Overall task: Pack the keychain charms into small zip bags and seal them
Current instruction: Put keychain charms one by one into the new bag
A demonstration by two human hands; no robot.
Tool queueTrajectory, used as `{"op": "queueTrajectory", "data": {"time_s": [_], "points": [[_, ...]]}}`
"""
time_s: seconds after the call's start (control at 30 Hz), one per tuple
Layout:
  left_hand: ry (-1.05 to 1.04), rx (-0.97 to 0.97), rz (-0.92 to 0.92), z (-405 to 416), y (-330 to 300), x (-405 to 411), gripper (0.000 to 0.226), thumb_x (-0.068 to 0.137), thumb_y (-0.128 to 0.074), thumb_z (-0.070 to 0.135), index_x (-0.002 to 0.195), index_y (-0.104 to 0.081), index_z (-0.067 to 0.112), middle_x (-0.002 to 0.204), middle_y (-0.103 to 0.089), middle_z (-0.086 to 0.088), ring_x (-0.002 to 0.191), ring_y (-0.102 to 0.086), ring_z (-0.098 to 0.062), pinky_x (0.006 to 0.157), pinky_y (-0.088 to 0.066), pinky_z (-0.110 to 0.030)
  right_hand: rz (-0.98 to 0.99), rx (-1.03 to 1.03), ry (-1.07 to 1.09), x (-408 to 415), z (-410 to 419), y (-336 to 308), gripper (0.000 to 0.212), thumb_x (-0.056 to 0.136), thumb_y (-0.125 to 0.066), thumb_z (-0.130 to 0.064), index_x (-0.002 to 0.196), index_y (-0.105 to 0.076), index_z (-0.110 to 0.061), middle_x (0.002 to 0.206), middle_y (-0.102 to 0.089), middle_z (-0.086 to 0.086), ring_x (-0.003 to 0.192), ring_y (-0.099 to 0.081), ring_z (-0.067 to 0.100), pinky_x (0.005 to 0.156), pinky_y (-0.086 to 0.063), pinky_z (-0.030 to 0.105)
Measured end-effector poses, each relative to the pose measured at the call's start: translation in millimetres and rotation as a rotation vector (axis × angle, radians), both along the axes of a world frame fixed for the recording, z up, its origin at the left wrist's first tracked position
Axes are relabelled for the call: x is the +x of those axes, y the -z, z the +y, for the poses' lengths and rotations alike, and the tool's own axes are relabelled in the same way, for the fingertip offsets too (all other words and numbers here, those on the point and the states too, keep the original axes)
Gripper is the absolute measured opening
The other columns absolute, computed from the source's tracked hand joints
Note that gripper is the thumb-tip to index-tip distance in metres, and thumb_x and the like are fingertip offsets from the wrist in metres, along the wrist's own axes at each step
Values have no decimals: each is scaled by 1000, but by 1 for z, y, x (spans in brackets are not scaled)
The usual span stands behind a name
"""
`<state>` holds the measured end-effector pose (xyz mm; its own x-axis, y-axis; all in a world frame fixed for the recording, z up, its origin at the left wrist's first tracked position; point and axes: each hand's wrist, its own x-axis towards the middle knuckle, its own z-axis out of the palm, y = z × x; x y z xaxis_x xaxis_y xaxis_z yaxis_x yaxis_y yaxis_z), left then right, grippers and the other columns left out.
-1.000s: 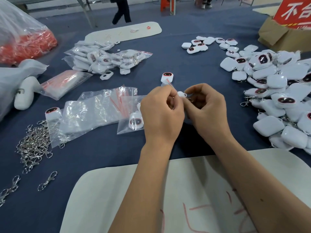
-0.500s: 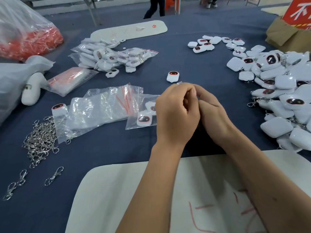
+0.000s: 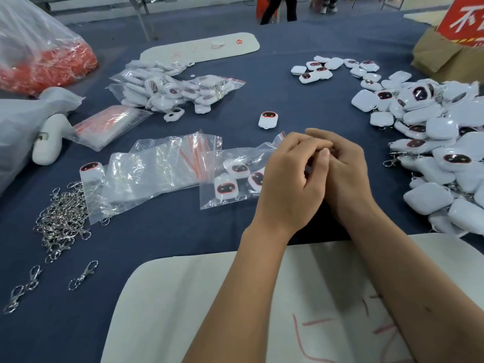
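Blue cloth-covered table [image 3: 301, 100] is lying under my left hand [image 3: 289, 184] and right hand [image 3: 345, 176], fingers curling together; whether they grip anything, I cannot tell.

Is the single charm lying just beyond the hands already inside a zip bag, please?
No, the lone charm lies bare on the blue cloth, beyond both hands and outside every bag.

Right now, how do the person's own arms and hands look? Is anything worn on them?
Both forearms are bare up to the frame edge: no sleeves show. The left hand and the right hand wear no gloves, and no ring, watch or bracelet is visible on the fingers or wrists. The nails look short and unpainted. A small dark mark sits on the right forearm.
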<state>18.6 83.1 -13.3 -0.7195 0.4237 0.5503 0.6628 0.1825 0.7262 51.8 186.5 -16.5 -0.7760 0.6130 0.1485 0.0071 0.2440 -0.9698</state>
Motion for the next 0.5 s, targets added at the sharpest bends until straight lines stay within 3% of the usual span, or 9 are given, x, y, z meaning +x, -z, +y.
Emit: {"op": "queueTrajectory", "data": {"time_s": [0.1, 0.17, 0.23, 0.37, 0.43, 0.5], "points": [[-10, -50, 20, 1, 4, 0, 17, 100, -60, 10, 105, -75, 7, 104, -66, -5, 100, -60, -19, 90, -47, -30, -6, 282, 357, 4, 4, -1, 32, 87, -56, -6, 109, -76, -15, 88, -73, -12, 88, -70, 3, 93, -54, 29], [-34, -114, 42, 1, 8, 0, 15, 99, -63, 15, 102, -76, 10, 107, -64, -3, 105, -55, -21, 96, -43, -30, -61, 425, 546, 9, 12, -4, 34, 86, -54, -11, 113, -73, -17, 108, -74, 0, 113, -61, 25, 101, -42, 35], [-26, -217, 0, 2, 12, 1, 20, 100, -63, 25, 110, -76, 14, 120, -60, -4, 119, -50, -21, 104, -38, -29, -239, 569, 652, 13, 25, -6, 40, 86, -58, -18, 126, -67, -20, 134, -61, 10, 133, -43, 37, 105, -34, 45], [7, -355, -62, 0, 15, 1, 31, 101, -62, 36, 124, -72, 18, 145, -51, -8, 140, -40, -22, 115, -31, -31, -673, 727, 495, 15, 38, -5, 55, 90, -61, -26, 144, -55, -20, 156, -38, 21, 149, -22, 46, 120, -19, 58], [9, -376, -71, -2, 13, -1, 32, 102, -61, 37, 124, -72, 17, 147, -51, -8, 142, -40, -21, 115, -30, -30, -713, 800, 439, 12, 37, -1, 49, 92, -60, -26, 141, -59, -20, 152, -45, 19, 143, -30, 47, 118, -22, 55], [-10, -387, -62, -3, 12, -4, 30, 103, -60, 34, 119, -73, 14, 142, -57, -7, 138, -45, -20, 111, -30, -26, -603, 832, 397, 9, 33, 1, 45, 93, -62, -20, 138, -62, -19, 144, -54, 16, 129, -42, 46, 107, -31, 50]]}}
